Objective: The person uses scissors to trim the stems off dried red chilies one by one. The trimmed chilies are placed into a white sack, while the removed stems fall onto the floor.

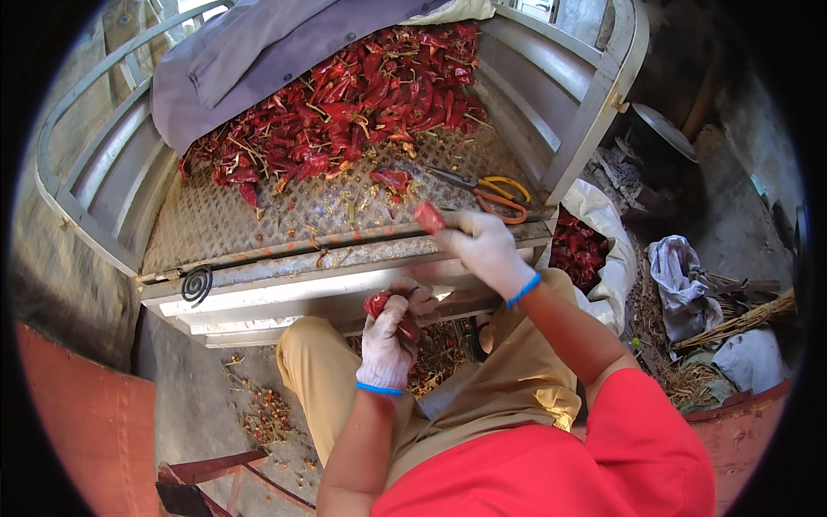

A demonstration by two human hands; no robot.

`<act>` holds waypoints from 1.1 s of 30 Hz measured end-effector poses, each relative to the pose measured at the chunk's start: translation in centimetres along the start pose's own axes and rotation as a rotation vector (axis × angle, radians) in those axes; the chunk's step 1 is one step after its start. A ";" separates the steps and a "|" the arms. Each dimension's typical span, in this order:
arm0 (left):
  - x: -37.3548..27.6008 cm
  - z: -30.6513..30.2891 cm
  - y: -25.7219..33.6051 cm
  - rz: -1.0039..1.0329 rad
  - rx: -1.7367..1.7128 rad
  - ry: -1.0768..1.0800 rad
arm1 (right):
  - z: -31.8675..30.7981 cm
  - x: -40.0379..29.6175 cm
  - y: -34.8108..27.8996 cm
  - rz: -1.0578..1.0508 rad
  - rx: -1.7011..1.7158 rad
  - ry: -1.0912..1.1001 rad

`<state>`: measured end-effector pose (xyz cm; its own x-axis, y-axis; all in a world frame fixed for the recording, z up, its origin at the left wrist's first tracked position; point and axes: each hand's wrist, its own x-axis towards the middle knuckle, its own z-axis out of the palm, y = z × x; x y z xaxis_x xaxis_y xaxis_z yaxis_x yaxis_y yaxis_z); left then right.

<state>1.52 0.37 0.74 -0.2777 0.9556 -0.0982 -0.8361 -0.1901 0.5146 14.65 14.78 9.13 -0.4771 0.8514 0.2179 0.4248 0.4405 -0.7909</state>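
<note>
Both of my hands wear white knitted work gloves with blue cuffs. My left hand (pixel 391 339) is closed around dried red chili peppers (pixel 376 304) above my lap; parts of them are hidden by the fingers. My right hand (pixel 483 245) grips a single red pepper piece (pixel 429 217) over the front edge of the metal cart bed (pixel 271 239). That hand is slightly blurred. Just beyond it lie scissors (pixel 501 194) with one yellow and one orange handle. A loose red pepper (pixel 391 179) rests to their left. Farther back, dried red peppers (pixel 362 97) form a large heap on the bed.
A purple-grey jacket (pixel 258 58) drapes over the heap. Curved metal rails (pixel 581 129) flank the bed. On the right stands a white sack (pixel 610 258) holding red peppers. A black mosquito coil (pixel 196 286) hangs at the front edge. Stems and scraps (pixel 265 413) litter the floor.
</note>
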 end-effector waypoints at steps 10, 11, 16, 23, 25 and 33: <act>-0.8 1.2 -0.9 -0.002 0.031 0.070 | 3.7 -8.3 -0.3 -0.406 -0.482 -0.076; -0.8 2.0 -0.7 -0.011 0.048 0.064 | 3.7 -8.4 -0.3 -0.415 -0.525 -0.109; -0.5 -1.5 -0.9 0.035 0.174 -0.013 | 1.1 -7.0 -1.6 -0.500 -0.302 -0.169; -1.1 -1.3 -1.2 -0.064 0.212 0.015 | 1.1 -4.9 -2.4 -0.515 -0.189 -0.178; -1.2 -1.4 -0.8 -0.084 0.171 -0.004 | 1.3 -4.8 -2.6 -0.593 -0.207 -0.176; -1.7 -1.9 -0.6 -0.102 0.285 -0.059 | 1.3 -5.1 -3.2 -0.754 -0.307 -0.144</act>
<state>1.61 -1.59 -1.05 -0.1647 0.9795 -0.1162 -0.6894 -0.0301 0.7238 14.69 8.67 9.77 -0.8035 0.2605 0.5353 0.1327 0.9549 -0.2656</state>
